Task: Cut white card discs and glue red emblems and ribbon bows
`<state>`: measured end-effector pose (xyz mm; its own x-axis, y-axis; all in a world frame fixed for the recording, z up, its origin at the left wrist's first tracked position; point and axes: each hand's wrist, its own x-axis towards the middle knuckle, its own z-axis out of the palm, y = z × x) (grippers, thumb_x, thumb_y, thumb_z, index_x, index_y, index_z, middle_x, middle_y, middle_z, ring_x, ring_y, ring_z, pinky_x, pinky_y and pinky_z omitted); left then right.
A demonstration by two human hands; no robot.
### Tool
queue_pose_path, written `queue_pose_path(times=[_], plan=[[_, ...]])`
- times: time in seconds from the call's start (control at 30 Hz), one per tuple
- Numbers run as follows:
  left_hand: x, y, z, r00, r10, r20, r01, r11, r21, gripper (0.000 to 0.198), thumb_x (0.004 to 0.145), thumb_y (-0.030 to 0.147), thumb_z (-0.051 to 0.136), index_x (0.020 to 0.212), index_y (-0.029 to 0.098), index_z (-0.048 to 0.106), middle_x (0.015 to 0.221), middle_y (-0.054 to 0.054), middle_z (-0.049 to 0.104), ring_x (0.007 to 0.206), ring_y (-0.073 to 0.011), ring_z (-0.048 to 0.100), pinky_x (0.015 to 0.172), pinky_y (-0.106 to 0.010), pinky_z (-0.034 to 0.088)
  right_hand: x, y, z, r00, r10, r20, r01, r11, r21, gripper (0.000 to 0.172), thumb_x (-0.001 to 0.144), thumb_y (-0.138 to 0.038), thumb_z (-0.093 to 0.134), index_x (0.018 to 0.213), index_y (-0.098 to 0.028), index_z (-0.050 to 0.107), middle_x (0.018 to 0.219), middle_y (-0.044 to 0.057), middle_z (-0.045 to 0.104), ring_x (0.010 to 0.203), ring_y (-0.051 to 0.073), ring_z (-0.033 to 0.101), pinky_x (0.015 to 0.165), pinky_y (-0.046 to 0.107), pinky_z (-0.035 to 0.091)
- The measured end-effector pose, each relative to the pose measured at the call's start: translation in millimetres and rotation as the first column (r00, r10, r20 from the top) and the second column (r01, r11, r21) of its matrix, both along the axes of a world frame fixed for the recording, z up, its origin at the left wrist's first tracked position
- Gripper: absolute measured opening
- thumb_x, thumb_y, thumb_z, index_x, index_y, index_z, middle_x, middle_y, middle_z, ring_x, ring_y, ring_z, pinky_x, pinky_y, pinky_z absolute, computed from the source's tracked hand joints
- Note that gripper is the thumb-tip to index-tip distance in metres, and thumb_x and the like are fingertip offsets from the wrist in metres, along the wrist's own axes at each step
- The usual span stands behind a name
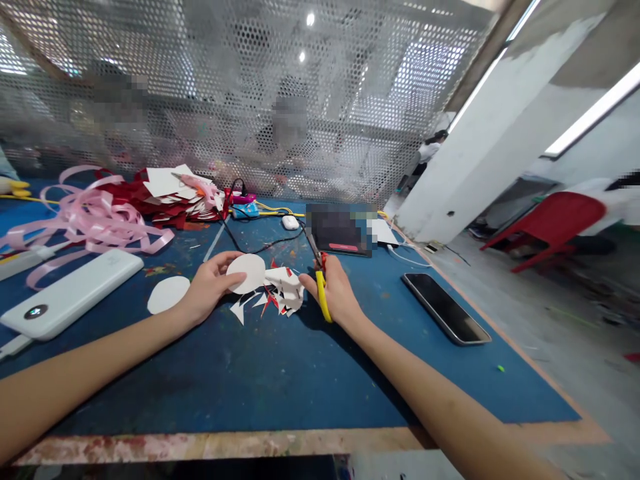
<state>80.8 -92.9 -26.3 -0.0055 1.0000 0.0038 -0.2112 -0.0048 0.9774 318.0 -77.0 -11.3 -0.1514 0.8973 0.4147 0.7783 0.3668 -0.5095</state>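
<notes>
Pinched between the thumb and fingers of my left hand [213, 285] is a round white paper disc [249, 273]. My right hand [336, 290] is closed around a pair of scissors with yellow handles [324, 297]; the blades point up and away, clear of the disc. Between my hands lies a small heap of white and red paper scraps [287, 290], some cut to sharp points. A second white paper disc [169, 295] rests on the blue table just left of my left hand.
Pink ribbon [107, 213] and a pile of white and red paper [180, 193] lie at the back left. A white power bank [75, 293] sits at the left, a phone [445, 310] at the right. Behind the dark tablet [340, 230] stands a perforated metal screen [240, 87].
</notes>
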Motion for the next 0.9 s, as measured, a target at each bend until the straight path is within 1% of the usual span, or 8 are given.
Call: queue_pose_path(times=[0.1, 0.2, 0.3, 0.37, 0.5, 0.6, 0.77, 0.9], plan=[[1, -1, -0.3, 1.0, 0.023, -0.014, -0.023, 1.0, 0.021, 0.041, 0.056, 0.024, 0.075, 0.093, 0.017, 0.058, 0.08, 0.002, 0.063, 0.067, -0.0113, 0.058, 0.058, -0.019, 0.045, -1, -2, 0.2, 0.999, 0.013, 0.049, -0.013, 1.0, 0.016, 0.035, 0.077, -0.053, 0.047, 0.085, -0.019, 0.041, 0.084, 0.007, 0.053, 0.075, 0.02, 0.053, 0.066, 0.032, 0.043], [3, -5, 2.2, 1.0, -0.006, -0.016, 0.006, 1.0, 0.001, 0.032, 0.058, 0.028, 0.075, 0.082, 0.016, 0.057, 0.065, 0.005, 0.06, 0.055, -0.0083, 0.054, 0.05, -0.017, 0.041, -2, -7, 2.2, 0.985, 0.036, 0.168, -0.044, 0.998, 0.042, 0.036, 0.078, -0.055, 0.045, 0.083, -0.019, 0.043, 0.081, 0.006, 0.053, 0.07, 0.019, 0.052, 0.061, 0.03, 0.041], [6, -11, 4.6, 0.999, -0.04, -0.016, 0.04, 0.999, -0.02, 0.03, 0.057, 0.029, 0.076, 0.068, 0.016, 0.052, 0.055, 0.006, 0.056, 0.05, -0.0073, 0.051, 0.047, -0.016, 0.039, -6, -13, 5.6, 0.95, 0.082, 0.3, -0.101, 0.994, 0.05, 0.04, 0.078, -0.058, 0.046, 0.085, -0.018, 0.048, 0.082, 0.007, 0.055, 0.072, 0.019, 0.054, 0.063, 0.03, 0.041], [9, -14, 4.6, 0.998, -0.058, -0.023, 0.058, 0.998, -0.024, 0.032, 0.056, 0.028, 0.077, 0.063, 0.016, 0.048, 0.052, 0.007, 0.055, 0.049, -0.0072, 0.051, 0.047, -0.016, 0.039, -8, -17, 7.9, 0.925, 0.11, 0.364, -0.131, 0.991, 0.035, 0.045, 0.076, -0.061, 0.048, 0.087, -0.018, 0.052, 0.085, 0.007, 0.056, 0.076, 0.02, 0.055, 0.066, 0.03, 0.042], [12, -17, 1.5, 0.995, -0.087, -0.044, 0.086, 0.996, -0.022, 0.032, 0.057, 0.028, 0.077, 0.061, 0.016, 0.047, 0.051, 0.006, 0.055, 0.047, -0.0064, 0.051, 0.045, -0.015, 0.038, -11, -23, 11.1, 0.9, 0.146, 0.411, -0.166, 0.986, 0.012, 0.056, 0.072, -0.066, 0.049, 0.093, -0.015, 0.056, 0.089, 0.009, 0.059, 0.081, 0.021, 0.057, 0.071, 0.031, 0.043], [12, -17, 0.2, 0.993, -0.103, -0.051, 0.101, 0.994, -0.036, 0.032, 0.056, 0.029, 0.077, 0.061, 0.015, 0.048, 0.052, 0.006, 0.057, 0.047, -0.007, 0.051, 0.045, -0.016, 0.039, -11, -24, 12.0, 0.891, 0.145, 0.43, -0.167, 0.986, 0.014, 0.061, 0.071, -0.069, 0.048, 0.095, -0.014, 0.057, 0.09, 0.01, 0.06, 0.082, 0.022, 0.058, 0.072, 0.03, 0.043], [11, -17, 2.5, 0.992, -0.11, -0.06, 0.107, 0.993, -0.044, 0.029, 0.056, 0.03, 0.077, 0.064, 0.015, 0.054, 0.054, 0.004, 0.059, 0.048, -0.0082, 0.053, 0.045, -0.017, 0.04, -10, -25, 14.2, 0.846, 0.115, 0.521, -0.13, 0.991, -0.007, 0.063, 0.071, -0.073, 0.044, 0.088, -0.014, 0.059, 0.082, 0.008, 0.06, 0.073, 0.021, 0.059, 0.061, 0.028, 0.038], [9, -15, 4.0, 0.991, -0.095, -0.097, 0.093, 0.995, -0.025, 0.027, 0.056, 0.03, 0.077, 0.066, 0.014, 0.058, 0.052, 0.005, 0.058, 0.045, -0.007, 0.05, 0.043, -0.016, 0.037, -9, -26, 18.3, 0.82, 0.103, 0.562, -0.131, 0.991, 0.01, 0.061, 0.071, -0.073, 0.042, 0.084, -0.015, 0.06, 0.075, 0.007, 0.06, 0.069, 0.02, 0.058, 0.056, 0.027, 0.032]])
